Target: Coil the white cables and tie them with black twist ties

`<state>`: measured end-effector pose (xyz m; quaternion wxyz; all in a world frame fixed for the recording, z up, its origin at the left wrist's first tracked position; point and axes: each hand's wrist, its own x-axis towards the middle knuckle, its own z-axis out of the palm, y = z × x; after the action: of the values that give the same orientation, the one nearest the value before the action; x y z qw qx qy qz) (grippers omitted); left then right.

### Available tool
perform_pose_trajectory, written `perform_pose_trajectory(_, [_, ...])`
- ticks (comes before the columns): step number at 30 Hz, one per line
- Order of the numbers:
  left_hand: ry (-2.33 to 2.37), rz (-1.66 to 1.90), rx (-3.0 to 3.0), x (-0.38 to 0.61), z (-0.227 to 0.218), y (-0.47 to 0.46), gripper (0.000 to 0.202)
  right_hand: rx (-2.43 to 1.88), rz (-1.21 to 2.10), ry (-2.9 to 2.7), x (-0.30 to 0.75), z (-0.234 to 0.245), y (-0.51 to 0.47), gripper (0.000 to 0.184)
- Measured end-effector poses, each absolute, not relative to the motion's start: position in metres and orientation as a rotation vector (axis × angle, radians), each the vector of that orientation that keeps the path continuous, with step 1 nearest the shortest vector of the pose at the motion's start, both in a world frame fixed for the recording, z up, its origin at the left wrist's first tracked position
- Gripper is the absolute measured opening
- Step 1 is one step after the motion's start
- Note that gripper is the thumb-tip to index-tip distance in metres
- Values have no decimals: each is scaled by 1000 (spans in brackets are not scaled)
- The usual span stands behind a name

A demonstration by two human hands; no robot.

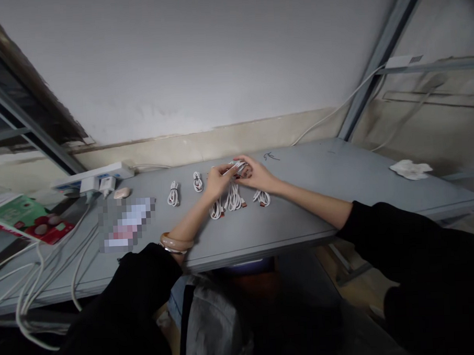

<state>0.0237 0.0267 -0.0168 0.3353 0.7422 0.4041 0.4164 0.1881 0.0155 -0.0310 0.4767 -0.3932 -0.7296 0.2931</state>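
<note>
Near the back middle of the grey table [301, 211], both hands meet on a coiled white cable [240, 166]. My left hand [219, 181] pinches its left side; my right hand [256, 175] has curled fingers around the right side. Just below the hands lie loose white cable bundles: one bundle [233, 197] in the middle, another bundle [216, 210] partly behind my left wrist, and a third bundle [262, 198] to the right. Left of my hands rest two coils with dark ties, a nearer coil [174, 194] and a farther coil [198, 182].
A white power strip [93, 176] with plugged-in chargers stands at the back left. Close by are a blurred-out phone [131, 224], a small beige case [122, 193] and a red-green package [30, 218]. Dark ties [271, 156] lie at the back; crumpled tissue [410, 169] sits far right.
</note>
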Motion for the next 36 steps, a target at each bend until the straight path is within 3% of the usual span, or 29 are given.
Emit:
perform_pose_trajectory(3, [1050, 1068, 1771, 24, -16, 25, 27, -977, 422, -1875, 191, -32, 16, 47])
perform_pose_trajectory(7, [1021, 1096, 1651, 26, -12, 20, 22, -981, 272, -1933, 196, -33, 23, 36])
perform_pose_trajectory(21, [1043, 1084, 1501, 29, -6, 13, 20, -1072, 135, -1978, 196, -32, 18, 22])
perform_pose_trajectory(27, [926, 1095, 1383, 28, -6, 18, 23, -1004, 38, -1970, 197, -31, 14, 28])
perform_pose_trajectory(32, [846, 1044, 1358, 27, -6, 18, 21, -928, -56, -2030, 199, -32, 16, 7])
perform_pose_trajectory(36, [860, 1053, 1334, 27, -5, 16, 15, -937, -82, -2031, 199, -31, 16, 4])
